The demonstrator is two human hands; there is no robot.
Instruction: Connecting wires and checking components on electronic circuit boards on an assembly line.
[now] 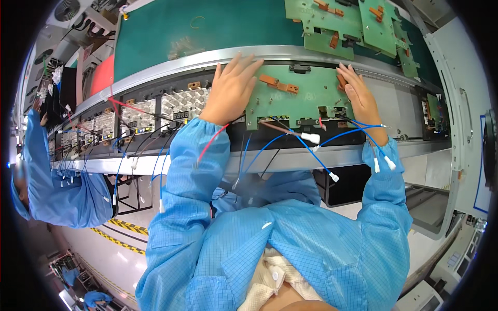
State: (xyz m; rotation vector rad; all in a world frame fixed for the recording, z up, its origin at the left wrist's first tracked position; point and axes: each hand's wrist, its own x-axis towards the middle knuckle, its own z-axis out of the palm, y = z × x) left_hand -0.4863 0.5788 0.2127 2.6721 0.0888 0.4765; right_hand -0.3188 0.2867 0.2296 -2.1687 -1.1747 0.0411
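A green circuit board point(303, 96) with copper-coloured parts lies flat on the unit in front of me. My left hand point(232, 90) rests flat on its left edge, fingers spread and pointing away. My right hand point(359, 97) presses on the board's right edge, fingers curled over a copper part. Neither hand grips anything. Blue, black and red wires with white connectors point(311, 138) hang from under the board toward me.
A green conveyor belt point(155, 36) runs behind, carrying more green boards point(358, 26). Units with silver heat sinks point(181, 103) line the rail to the left. Another person in a blue coat point(57, 181) works at the far left. A white cabinet point(461, 103) stands at the right.
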